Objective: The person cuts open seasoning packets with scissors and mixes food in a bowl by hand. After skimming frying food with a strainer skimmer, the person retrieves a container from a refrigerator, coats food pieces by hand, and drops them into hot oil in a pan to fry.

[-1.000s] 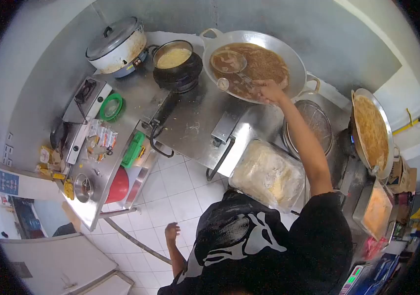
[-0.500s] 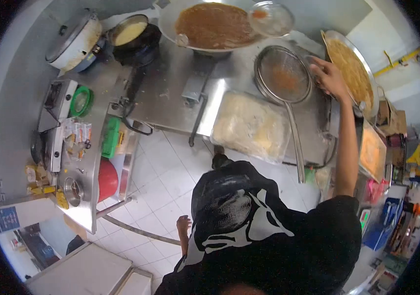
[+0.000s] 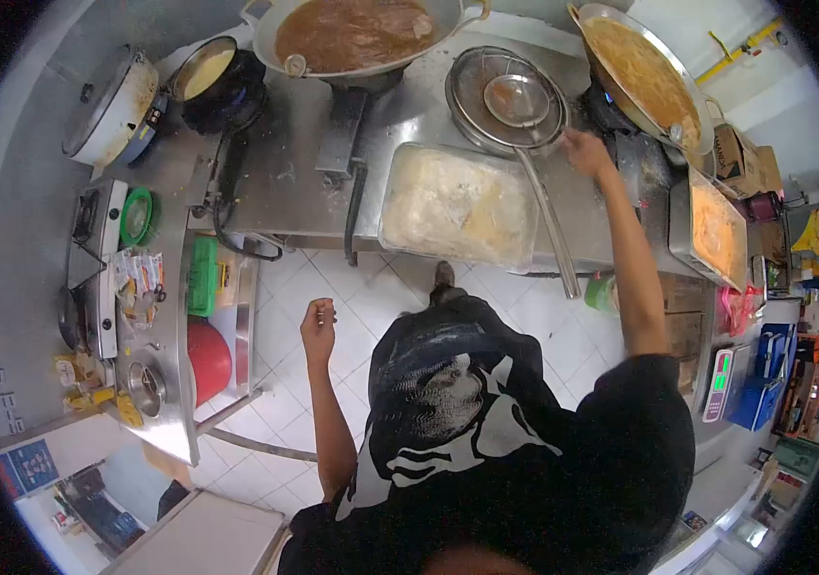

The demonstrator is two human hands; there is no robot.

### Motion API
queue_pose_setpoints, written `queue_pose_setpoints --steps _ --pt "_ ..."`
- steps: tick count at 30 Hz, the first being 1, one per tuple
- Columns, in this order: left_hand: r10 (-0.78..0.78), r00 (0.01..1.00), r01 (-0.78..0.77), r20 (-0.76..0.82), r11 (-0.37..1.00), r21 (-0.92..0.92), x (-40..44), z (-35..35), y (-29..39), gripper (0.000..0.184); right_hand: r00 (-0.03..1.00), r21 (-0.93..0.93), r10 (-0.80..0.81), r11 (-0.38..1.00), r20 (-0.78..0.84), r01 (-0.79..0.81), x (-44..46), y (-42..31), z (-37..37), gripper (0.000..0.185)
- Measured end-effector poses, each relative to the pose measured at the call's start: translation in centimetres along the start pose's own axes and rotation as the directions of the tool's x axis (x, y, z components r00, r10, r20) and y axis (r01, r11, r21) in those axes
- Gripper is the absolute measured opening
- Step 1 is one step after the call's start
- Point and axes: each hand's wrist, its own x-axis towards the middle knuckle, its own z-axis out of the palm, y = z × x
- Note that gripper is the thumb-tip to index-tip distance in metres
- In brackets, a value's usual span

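My right hand (image 3: 587, 153) is closed at the handle end of a small strainer (image 3: 517, 101), which lies in the bowl of a large long-handled strainer (image 3: 467, 105). The grip itself is small and partly hidden. The large strainer rests on the steel counter, its handle (image 3: 549, 220) reaching past the front edge. Beside it sits a clear tray (image 3: 457, 206) of pale, floury-looking food. My left hand (image 3: 318, 324) hangs above the tiled floor with its fingers curled in and nothing visible in them.
A wok of brown liquid (image 3: 357, 36) stands at the back, another wok of golden food in oil (image 3: 644, 72) at the right. A tray of orange food (image 3: 714, 230) and a digital scale (image 3: 718, 383) are farther right. A side counter with a stove (image 3: 93, 268) runs along the left.
The small strainer has come down from beside the brown-liquid wok into the large strainer, my right hand moving with it. My left hand has risen forward into fuller view.
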Motion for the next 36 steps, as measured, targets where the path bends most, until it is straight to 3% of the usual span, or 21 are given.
queue_pose_setpoints --steps 2,3,4,5,6,8,9,11,14,15,16,17,18,20,22,25,26,28,31,34,36 --pt "-0.013 1.000 0.013 -0.002 0.999 -0.049 0.0 0.4 3.1 0.018 0.934 -0.185 -0.168 0.976 -0.315 0.113 -2.6 -8.0 -4.7 0.032" --pt "-0.017 1.000 0.017 0.004 0.997 -0.074 -0.2 0.8 4.1 0.018 0.976 0.121 -0.052 0.989 -0.213 0.079 -4.5 -12.6 -6.1 0.030" --pt "-0.023 1.000 0.024 0.011 0.995 -0.099 -0.5 1.3 4.8 0.018 0.997 0.411 0.029 0.912 -0.076 0.005 -6.5 -16.8 -6.4 0.029" --pt "0.003 0.999 0.000 0.032 0.993 -0.116 -0.5 2.2 5.2 0.017 0.985 0.378 0.084 0.916 0.151 -0.136 -8.4 -19.7 -5.6 0.031" --pt "0.031 0.998 -0.023 0.052 0.990 -0.137 -0.4 3.3 5.7 0.017 0.979 0.574 -0.061 0.816 0.193 -0.062 -10.2 -20.6 -2.8 0.031" --pt "0.022 0.994 -0.004 0.111 0.987 -0.160 -0.3 5.7 7.1 0.015 0.998 0.366 -0.038 0.931 0.046 0.018 -11.0 -19.3 7.9 0.031" --pt "0.037 0.990 -0.015 0.138 0.987 -0.158 -0.2 6.8 8.0 0.015 0.995 0.147 0.033 0.989 -0.094 -0.019 -11.0 -17.7 11.9 0.028" --pt "0.072 0.978 -0.043 0.197 0.988 -0.147 0.2 8.4 9.8 0.015 0.912 -0.261 0.077 0.945 -0.403 -0.195 -10.7 -14.3 17.0 0.023" --pt "0.190 0.942 -0.159 0.278 0.979 -0.129 0.6 9.8 12.2 0.016 0.988 -0.238 0.147 0.962 0.039 -0.134 -10.9 -11.7 16.9 0.021" --pt "0.196 0.939 -0.155 0.284 0.975 -0.161 0.7 10.4 12.9 0.016 0.979 0.230 0.178 0.953 0.095 -0.196 -11.1 -11.8 17.3 0.020" --pt "0.200 0.937 -0.148 0.286 0.970 -0.193 1.0 11.2 13.6 0.017 0.970 0.641 0.176 0.728 0.165 -0.242 -11.3 -12.5 17.0 0.019" --pt "0.201 0.936 -0.139 0.288 0.965 -0.223 1.1 11.9 14.3 0.018 0.962 0.902 0.141 0.337 0.235 -0.270 -11.8 -13.7 16.5 0.018" --pt "0.198 0.951 -0.141 0.239 0.962 -0.234 1.2 12.8 15.4 0.019 0.950 0.941 0.056 0.136 0.306 -0.311 -12.2 -16.8 12.2 0.016" --pt "0.193 0.971 -0.153 0.139 0.955 -0.254 1.7 14.5 17.8 0.021 0.953 0.951 0.032 0.058 0.301 -0.302 -12.8 -20.6 10.2 0.018" --pt "0.200 0.964 -0.146 0.173 0.949 -0.281 2.7 15.1 18.5 0.023 0.960 0.959 -0.009 0.030 0.281 -0.281 -13.1 -23.6 7.1 0.022" --pt "0.191 0.971 -0.123 0.147 0.917 -0.380 3.2 15.5 18.9 0.023 0.949 0.919 0.003 -0.250 0.314 -0.303 -13.4 -26.2 2.7 0.014" --pt "0.184 0.975 -0.115 0.126 0.899 -0.422 3.3 15.5 19.1 0.022 0.967 0.962 0.023 -0.114 0.253 -0.249 -13.2 -26.0 3.0 0.013" --pt "0.175 0.983 -0.147 0.058 0.933 -0.329 2.8 15.4 19.6 0.019 0.991 0.978 0.039 0.164 0.124 -0.129 -12.8 -24.9 4.3 0.015" --pt "0.298 0.950 -0.313 -0.094 0.918 -0.244 1.2 15.8 20.1 0.014 0.958 0.706 0.277 0.693 -0.071 -0.148 -11.9 -23.7 5.9 0.018" --pt "0.417 0.888 -0.443 -0.192 0.888 -0.123 -0.3 16.3 20.6 0.014 0.878 0.798 0.453 0.581 -0.152 -0.162 -10.6 -25.3 6.2 0.020" --pt "0.430 0.877 -0.456 -0.214 0.886 -0.088 -0.6 16.1 20.4 0.015 0.901 0.858 0.363 0.513 -0.238 0.019 -11.0 -26.2 5.4 0.017"
